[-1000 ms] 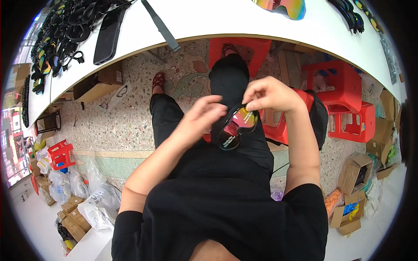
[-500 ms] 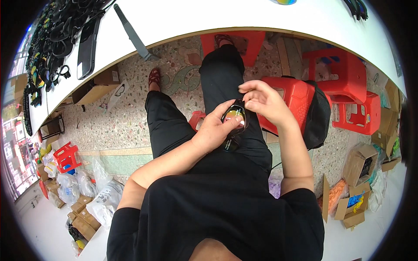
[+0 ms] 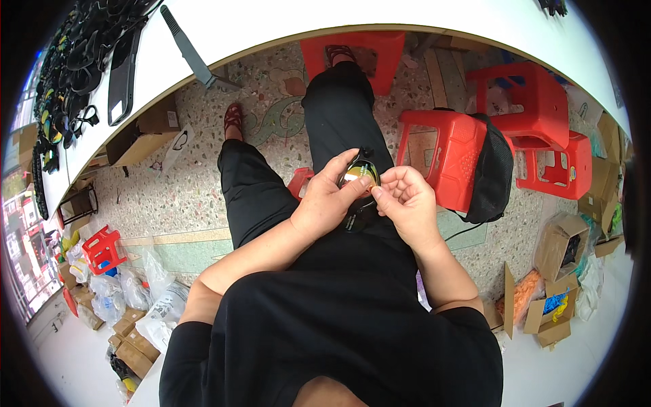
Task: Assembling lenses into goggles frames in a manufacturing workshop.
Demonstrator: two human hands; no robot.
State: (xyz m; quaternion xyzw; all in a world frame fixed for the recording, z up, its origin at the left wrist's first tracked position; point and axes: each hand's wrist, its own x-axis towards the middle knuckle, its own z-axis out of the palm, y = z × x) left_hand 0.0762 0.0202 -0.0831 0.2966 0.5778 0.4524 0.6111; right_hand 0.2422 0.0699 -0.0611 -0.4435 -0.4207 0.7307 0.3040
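Over my lap, my left hand (image 3: 327,201) grips a pair of black swimming goggles (image 3: 357,178) with a shiny yellow-orange mirrored lens; its thumb presses on the lens. At the right edge of the same lens, my right hand (image 3: 409,203) is closed, thumb and forefinger pinched at the rim; what exactly lies between the fingertips is too small to make out. A dark part of the goggles with small pale print hangs below my fingers.
The white table (image 3: 271,17) curves ahead, bearing heaped black goggles (image 3: 85,51), a phone (image 3: 123,78) and a grey strap-like tool (image 3: 186,47). Red stools (image 3: 434,163) and a black bag (image 3: 494,169) stand right. Opened cartons (image 3: 561,251) lie farther right, plastic bags (image 3: 108,295) left.
My right hand has come down from above the goggles to the lens's right edge, its fingers now pinched there. My left hand keeps its grip. The whole view has shifted slightly.
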